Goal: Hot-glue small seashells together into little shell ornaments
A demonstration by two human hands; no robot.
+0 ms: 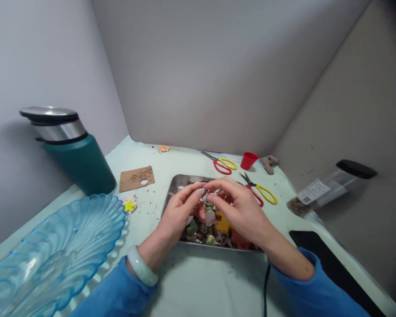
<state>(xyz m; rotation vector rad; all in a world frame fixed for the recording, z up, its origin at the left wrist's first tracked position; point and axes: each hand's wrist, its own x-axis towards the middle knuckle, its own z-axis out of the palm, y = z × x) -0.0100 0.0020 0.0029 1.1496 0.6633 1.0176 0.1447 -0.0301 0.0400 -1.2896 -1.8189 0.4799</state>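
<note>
Tabletop (211, 281), pale green. Blue scalloped dish (66, 251) front left, teal bottle (81, 163) behind it. Metal tray (174, 181) mid-table, mixed bits (201, 229) inside. Clear jar (326, 187), black lid, at right. My left hand (181, 204) and right hand (239, 204) over tray. Two scissors (221, 165) (259, 191) beyond tray and right; brown card (137, 178) left, red cup (248, 161) far right of tray. Smallest: crinkled fragment (204, 195), pinched by both hands, fingers nearly closed, above tray; exact contact I can't tell.

One head-worn camera looks forward and down over both hands (209, 207).
</note>
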